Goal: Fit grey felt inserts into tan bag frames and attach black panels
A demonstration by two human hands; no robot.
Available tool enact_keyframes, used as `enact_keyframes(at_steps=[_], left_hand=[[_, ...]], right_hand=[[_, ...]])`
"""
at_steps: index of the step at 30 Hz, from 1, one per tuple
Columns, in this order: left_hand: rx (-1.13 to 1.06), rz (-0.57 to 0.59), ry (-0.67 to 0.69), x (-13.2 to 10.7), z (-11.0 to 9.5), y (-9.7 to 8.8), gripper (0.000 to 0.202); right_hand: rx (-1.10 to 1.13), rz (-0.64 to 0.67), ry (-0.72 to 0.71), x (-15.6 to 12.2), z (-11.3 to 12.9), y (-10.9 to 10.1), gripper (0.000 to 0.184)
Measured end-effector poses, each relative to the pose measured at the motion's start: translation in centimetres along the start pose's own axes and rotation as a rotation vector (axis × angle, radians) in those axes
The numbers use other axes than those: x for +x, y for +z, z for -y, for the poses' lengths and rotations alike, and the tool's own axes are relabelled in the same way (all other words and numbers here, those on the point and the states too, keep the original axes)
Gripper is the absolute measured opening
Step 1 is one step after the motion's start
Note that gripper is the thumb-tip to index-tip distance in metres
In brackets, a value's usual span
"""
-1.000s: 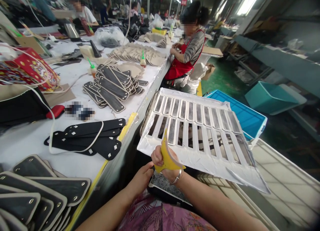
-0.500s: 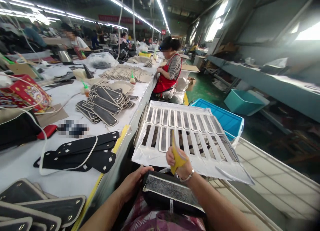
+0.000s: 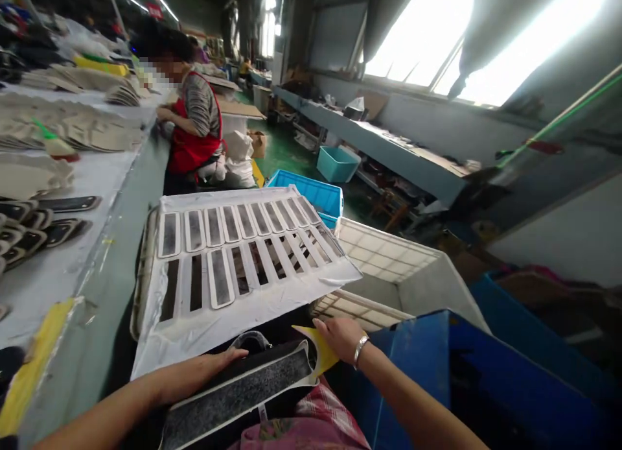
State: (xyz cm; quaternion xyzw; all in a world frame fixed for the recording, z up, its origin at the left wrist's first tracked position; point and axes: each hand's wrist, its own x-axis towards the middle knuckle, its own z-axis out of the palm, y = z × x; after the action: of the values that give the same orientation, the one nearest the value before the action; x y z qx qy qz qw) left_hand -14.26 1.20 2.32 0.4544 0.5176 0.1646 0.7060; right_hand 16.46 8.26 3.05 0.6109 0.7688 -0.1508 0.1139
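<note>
On my lap lies a black item, perhaps a bag, with a clear curved handle (image 3: 251, 337). A long dark grey panel (image 3: 243, 388) with a pale border runs along its top. My left hand (image 3: 207, 371) rests flat on the black item beside the panel, fingers stretched out. In my right hand (image 3: 340, 341) is a thin yellow flat piece (image 3: 318, 351), pinched and held at the panel's right end. Beyond my hands a white-covered frame (image 3: 194, 336) carries rows of similar narrow dark panels (image 3: 222, 278) with white borders, and several open slots.
A white plastic crate (image 3: 427, 275) and a dark blue box (image 3: 413, 378) stand at my right, with a bright blue bin (image 3: 311, 194) behind the frame. The long worktable (image 3: 111, 210) on the left holds stacked panels. Ahead sits a person in a red apron (image 3: 194, 135).
My view has swung to the right. The right hand has brought the yellow piece from over the frame down to the panel's right end. My left hand has moved further onto the black item.
</note>
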Motion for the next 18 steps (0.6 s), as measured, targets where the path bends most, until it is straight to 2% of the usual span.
enact_keyframes(at_steps=[4, 7, 9, 13, 18], left_hand=[[-0.042, 0.103, 0.096, 4.2, -1.2, 1.9, 0.046], [-0.018, 0.278, 0.176, 7.4, -2.8, 3.2, 0.043], [0.011, 0.402, 0.181, 9.1, -3.8, 3.9, 0.044], [-0.057, 0.504, 0.136, 10.6, -4.4, 4.7, 0.053], [-0.343, 0.717, -0.019, 11.1, -3.2, 4.9, 0.071]], right_hand=[[-0.091, 0.0, -0.096, 0.2, 1.3, -0.1, 0.069], [-0.113, -0.025, -0.107, 0.8, 1.8, -0.4, 0.063], [-0.116, -0.046, -0.115, 1.1, 1.8, -0.3, 0.059], [-0.118, -0.085, -0.127, 1.3, 1.7, 0.3, 0.054], [-0.142, -0.048, -0.213, 2.2, 1.8, 0.4, 0.055]])
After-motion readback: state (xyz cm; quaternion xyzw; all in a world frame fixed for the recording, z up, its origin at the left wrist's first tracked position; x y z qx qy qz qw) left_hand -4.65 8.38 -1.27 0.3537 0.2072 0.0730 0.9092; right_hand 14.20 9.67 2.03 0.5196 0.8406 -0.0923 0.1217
